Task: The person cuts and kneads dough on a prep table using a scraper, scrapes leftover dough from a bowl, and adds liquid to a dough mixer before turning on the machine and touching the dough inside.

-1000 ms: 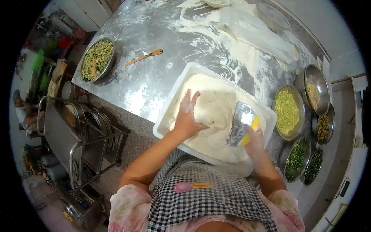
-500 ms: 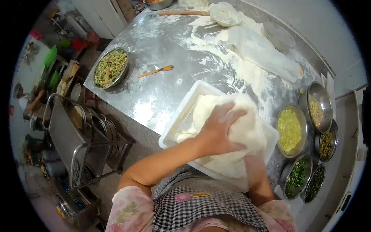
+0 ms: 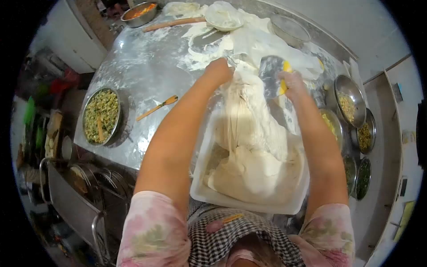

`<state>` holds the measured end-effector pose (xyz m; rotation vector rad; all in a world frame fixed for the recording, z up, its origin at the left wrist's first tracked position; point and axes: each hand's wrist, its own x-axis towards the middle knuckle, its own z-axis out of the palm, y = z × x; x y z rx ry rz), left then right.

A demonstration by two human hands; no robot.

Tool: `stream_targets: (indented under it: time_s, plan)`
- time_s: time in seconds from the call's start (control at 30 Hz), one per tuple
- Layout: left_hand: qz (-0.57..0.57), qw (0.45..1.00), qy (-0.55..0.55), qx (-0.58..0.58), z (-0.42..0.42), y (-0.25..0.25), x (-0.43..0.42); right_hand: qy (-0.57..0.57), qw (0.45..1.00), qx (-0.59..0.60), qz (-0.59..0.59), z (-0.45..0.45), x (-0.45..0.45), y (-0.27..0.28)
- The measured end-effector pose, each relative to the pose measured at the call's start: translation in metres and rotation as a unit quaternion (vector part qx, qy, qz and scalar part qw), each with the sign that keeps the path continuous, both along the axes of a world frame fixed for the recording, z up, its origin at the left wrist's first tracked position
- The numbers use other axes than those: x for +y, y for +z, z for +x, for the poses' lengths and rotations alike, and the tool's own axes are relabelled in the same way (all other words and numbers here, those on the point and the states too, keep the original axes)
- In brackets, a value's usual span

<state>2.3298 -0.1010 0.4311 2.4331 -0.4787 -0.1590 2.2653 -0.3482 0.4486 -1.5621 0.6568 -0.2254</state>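
Basically one view, head camera, clock face laid over it. Left hand at 12 o'clock, folded in at the upper end of the dough; fingertips hidden, can't tell if it's pinching. Right hand at 2 o'clock, closed around the yellow handle of a scraper, blade just beside the dough's upper right edge, contact unclear. Dough is long and stretched, running from inside the white tub at 5 o'clock up past its far rim toward 12. Tub sits on a floury steel table, against or near the person's checked apron. Wooden spatula lies at 10 o'clock, well apart from both hands. Bowl of chopped filling at 9, with a wooden stick in it. Bowl with orange contents at 11, rolling pin just beside it. Whitish bowl at 12, beyond the left hand. Metal bowl with pale bits between 2 and 3, tilted; more bowls around 3, partly behind the right forearm. Metal cart at 8, off the table.
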Motion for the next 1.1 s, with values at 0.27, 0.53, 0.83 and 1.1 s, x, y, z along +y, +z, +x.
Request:
stream_targets:
  time_s: [0.27, 0.53, 0.83, 1.1]
  plan:
    - [-0.012, 0.958, -0.082, 0.274, -0.044, -0.02, 0.051, 0.358, 0.867, -0.053, -0.341, -0.078, 0.035, 0.09]
    - [-0.316, 0.847, -0.078, 0.421, -0.026, -0.05, 0.011, 0.48, 0.71, 0.074, -0.51, -0.06, 0.045, 0.03]
    - [-0.302, 0.872, -0.118, 0.366, -0.004, -0.067, -0.006, 0.501, 0.689, 0.118, -0.51, -0.029, 0.074, -0.023]
    - [-0.425, 0.852, -0.038, 0.303, 0.026, -0.072, -0.011, 0.262, 0.789, 0.118, -0.544, -0.028, 0.032, -0.008]
